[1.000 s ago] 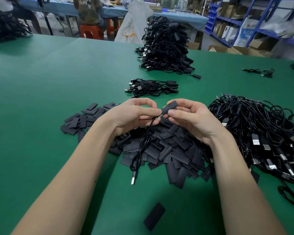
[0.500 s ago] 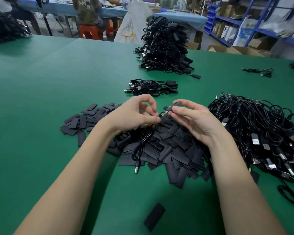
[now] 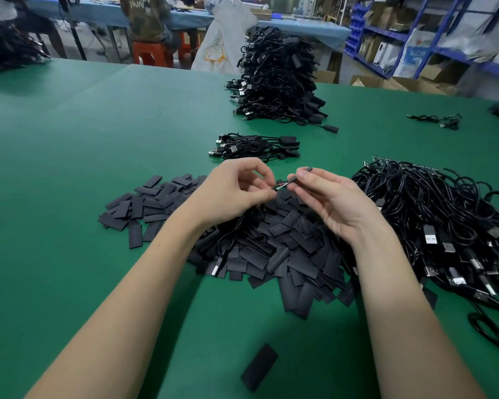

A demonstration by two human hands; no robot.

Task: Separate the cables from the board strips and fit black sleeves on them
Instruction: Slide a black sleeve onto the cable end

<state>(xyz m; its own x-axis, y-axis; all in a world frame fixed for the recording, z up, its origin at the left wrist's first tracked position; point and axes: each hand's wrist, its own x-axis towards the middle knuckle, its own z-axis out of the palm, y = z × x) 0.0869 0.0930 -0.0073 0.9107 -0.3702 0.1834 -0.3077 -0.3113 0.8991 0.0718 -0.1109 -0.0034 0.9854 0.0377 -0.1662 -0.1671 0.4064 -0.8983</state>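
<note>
Mid-frame, above a heap of flat black sleeves (image 3: 274, 249) on the green table (image 3: 69, 168): left hand (image 3: 231, 194) pinching the small board end of a cable (image 3: 225, 246), cord hanging down to a plug lying on the heap; right hand (image 3: 334, 200) just beside it, thumb and forefinger pinched round one black sleeve (image 3: 300, 174), close to the board end, whether already over it impossible to tell; at right, tangle of unsleeved cables (image 3: 444, 226) on board strips (image 3: 386, 162); upper centre, small bundle (image 3: 254, 146) and, behind it, tall stack of cables (image 3: 277, 79); bottom centre, lone sleeve (image 3: 259, 367).
</note>
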